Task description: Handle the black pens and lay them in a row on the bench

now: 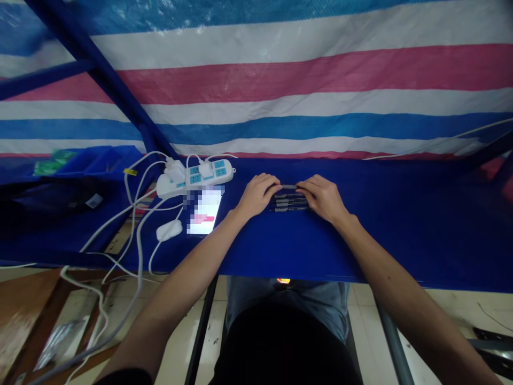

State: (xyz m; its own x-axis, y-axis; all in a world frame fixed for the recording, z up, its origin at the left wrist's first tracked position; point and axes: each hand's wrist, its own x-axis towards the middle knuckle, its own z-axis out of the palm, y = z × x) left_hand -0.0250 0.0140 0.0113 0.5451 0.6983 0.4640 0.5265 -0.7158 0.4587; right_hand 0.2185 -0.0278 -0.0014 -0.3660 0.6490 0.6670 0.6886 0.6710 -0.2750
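Between my two hands a dark pen (289, 187) lies level, one end pinched in the fingers of my left hand (260, 193), the other end in those of my right hand (319, 196). Just below it, several similar dark pens (289, 202) lie side by side on the blue table (280, 246), parallel to the held one. My fingers cover parts of their ends. Both hands are closed and rest near the table surface.
To the left are a white power strip (195, 177) with plugs and cables, a lit phone (205, 211) and a white adapter (169, 230). Blue bins (98, 160) stand at the far left. Behind the table hangs a striped sheet (280, 80); a blue frame bar (116, 96) slants at the left.
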